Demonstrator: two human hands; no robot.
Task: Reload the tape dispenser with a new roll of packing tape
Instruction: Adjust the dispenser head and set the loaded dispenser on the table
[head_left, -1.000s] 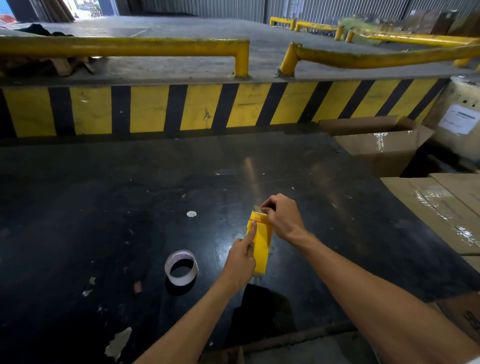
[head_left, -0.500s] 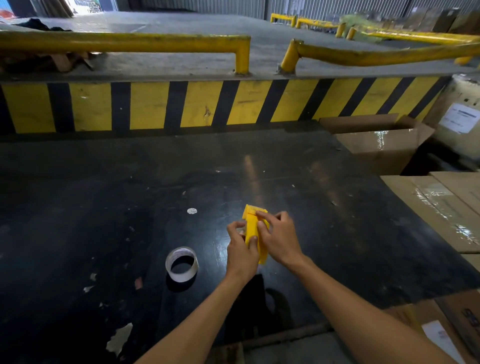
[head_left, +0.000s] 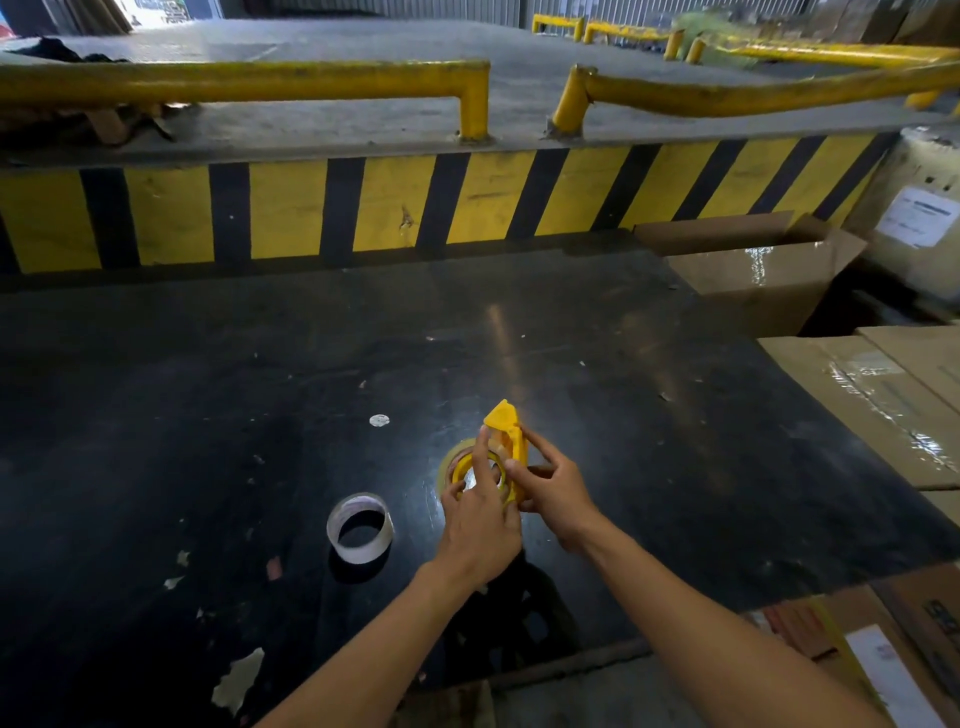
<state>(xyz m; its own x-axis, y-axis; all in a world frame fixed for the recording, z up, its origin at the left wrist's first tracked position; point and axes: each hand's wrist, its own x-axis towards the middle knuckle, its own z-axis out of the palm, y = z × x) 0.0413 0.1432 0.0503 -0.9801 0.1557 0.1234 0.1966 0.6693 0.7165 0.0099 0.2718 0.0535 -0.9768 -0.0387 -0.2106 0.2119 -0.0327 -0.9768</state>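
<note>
i held the yellow tape dispenser (head_left: 506, 441) above the dark table (head_left: 623, 415), left hand (head_left: 480, 525) pinching its hub, right hand (head_left: 553, 491) gripping its edge. the tape roll (head_left: 359, 527) lay just left, looking light, stiff, slick; best pinched through the core.

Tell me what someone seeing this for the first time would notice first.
Probably the bright yellow tape dispenser, held above the middle of the black table by the left hand and right hand. Just left of it, a tape roll lies flat. Behind the table runs a yellow-and-black striped barrier.
</note>
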